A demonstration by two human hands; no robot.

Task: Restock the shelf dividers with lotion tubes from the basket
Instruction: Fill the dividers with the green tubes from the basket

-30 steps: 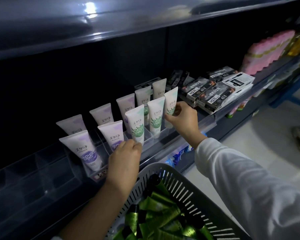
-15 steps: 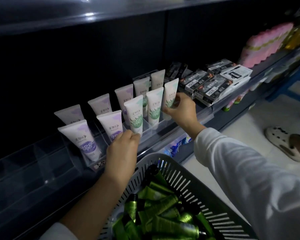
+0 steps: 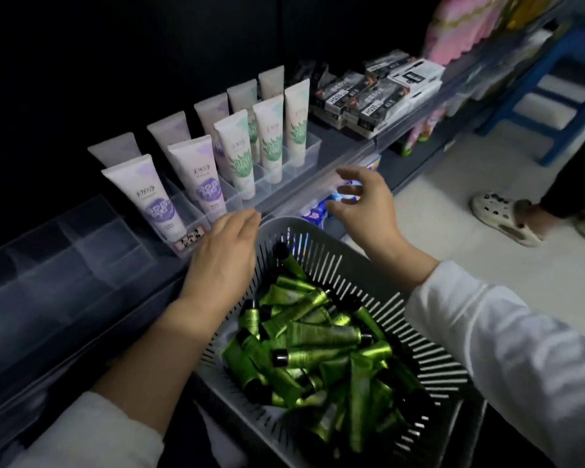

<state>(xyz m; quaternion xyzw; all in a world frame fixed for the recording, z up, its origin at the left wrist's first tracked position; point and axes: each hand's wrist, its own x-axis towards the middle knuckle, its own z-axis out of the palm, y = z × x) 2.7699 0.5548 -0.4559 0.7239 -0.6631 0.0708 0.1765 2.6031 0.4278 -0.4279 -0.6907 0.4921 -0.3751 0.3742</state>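
Note:
A grey slotted basket (image 3: 429, 373) below the shelf holds several shiny green lotion tubes (image 3: 318, 336) with black caps. On the shelf, clear dividers (image 3: 304, 157) hold upright white tubes: purple-labelled ones (image 3: 156, 201) on the left, green-labelled ones (image 3: 240, 157) on the right. My left hand (image 3: 222, 258) hovers flat over the basket's far left rim, fingers straight, holding nothing. My right hand (image 3: 365, 204) hangs above the basket's far rim with fingers loosely spread and empty.
Vacant clear divider compartments (image 3: 71, 251) stretch left along the shelf. Black and white boxes (image 3: 375, 96) and pink packs (image 3: 463, 25) sit to the right. Another person's foot in a white clog (image 3: 504, 217) stands on the pale floor by a blue stool (image 3: 554, 96).
Both hands have drawn back from the shelf tubes toward the basket. My right hand let go of the rightmost green-labelled tube. The view tilted down.

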